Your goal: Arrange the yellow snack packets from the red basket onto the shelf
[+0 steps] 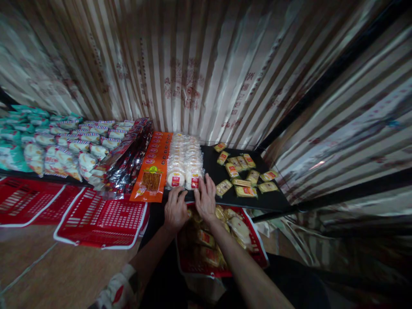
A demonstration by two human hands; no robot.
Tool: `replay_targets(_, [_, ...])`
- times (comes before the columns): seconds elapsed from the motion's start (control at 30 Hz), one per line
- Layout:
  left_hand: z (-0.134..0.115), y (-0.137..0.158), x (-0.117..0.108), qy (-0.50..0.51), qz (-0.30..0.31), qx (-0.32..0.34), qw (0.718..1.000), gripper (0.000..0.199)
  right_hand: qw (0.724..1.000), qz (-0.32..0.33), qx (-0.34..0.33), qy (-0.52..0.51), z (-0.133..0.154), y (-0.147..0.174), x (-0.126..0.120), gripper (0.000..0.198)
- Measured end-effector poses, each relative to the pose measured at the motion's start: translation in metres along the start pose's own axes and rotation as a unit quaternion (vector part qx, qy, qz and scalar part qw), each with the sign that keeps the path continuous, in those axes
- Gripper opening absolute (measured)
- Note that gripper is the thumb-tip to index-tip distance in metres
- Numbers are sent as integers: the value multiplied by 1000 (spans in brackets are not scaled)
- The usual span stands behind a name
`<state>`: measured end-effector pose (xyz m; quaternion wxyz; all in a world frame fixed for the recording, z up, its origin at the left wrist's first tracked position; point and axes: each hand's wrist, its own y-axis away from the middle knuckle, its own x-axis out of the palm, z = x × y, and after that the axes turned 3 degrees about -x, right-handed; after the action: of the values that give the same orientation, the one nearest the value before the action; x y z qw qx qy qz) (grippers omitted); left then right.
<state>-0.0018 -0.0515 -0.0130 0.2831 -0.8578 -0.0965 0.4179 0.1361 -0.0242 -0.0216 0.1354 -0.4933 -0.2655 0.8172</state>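
Note:
Two rows of round white crackers in clear packets with red labels stand on the black shelf point(210, 166). My right hand point(206, 197) touches the right side of the front packet point(194, 179) in the right row, its fingers stretched and apart. Below the front packet point(175, 178) of the left row, my left hand point(176, 210) rests at the shelf edge, fingers loosely bent and thumb apart. Neither hand appears to hold anything. Under my wrists is a red basket point(255, 240) containing yellow snack packets point(206, 238) and larger clear packs point(240, 229).
Left of the crackers lie an orange snack bag point(152, 171), a row of dark red bags point(135, 150), white bags point(82, 143) and teal bags point(13, 150). Small yellow packets point(246, 191) lie scattered at the right. Another red basket point(106, 219) sits lower left; a black bar point(302, 111) slants at the right.

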Motion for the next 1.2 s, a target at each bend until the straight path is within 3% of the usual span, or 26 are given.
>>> replay_targets(0.13, [-14, 34, 2, 75, 95, 20, 992, 31, 999, -2, -17, -31, -1, 58, -15, 41])
replay_targets(0.23, [-28, 59, 9, 106, 197, 10, 975, 30, 1000, 26, 4, -7, -19, 103, -27, 36])
replay_targets(0.37, [-47, 85, 21, 127, 321, -25, 938, 34, 990, 33, 107, 89, -63, 144, -47, 36])
replay_targets(0.5, [-66, 101, 30, 137, 383, -43, 912, 32, 964, 81, 211, 136, -102, 160, -64, 38])
replay_targets(0.67, [-79, 100, 29, 162, 398, -53, 901, 32, 955, 117, 247, 114, -108, 156, -75, 37])
replay_targets(0.9, [-71, 81, 21, 179, 323, -97, 924, 36, 972, 92, 195, 90, -71, 132, -98, 38])
replay_targets(1.07, [-63, 72, 22, 178, 302, -126, 928, 43, 968, 91, 235, -18, -47, 112, -114, 39])
replay_targets(1.2, [-58, 69, 24, 195, 280, -150, 928, 46, 962, 84, 247, -76, -38, 101, -114, 40])
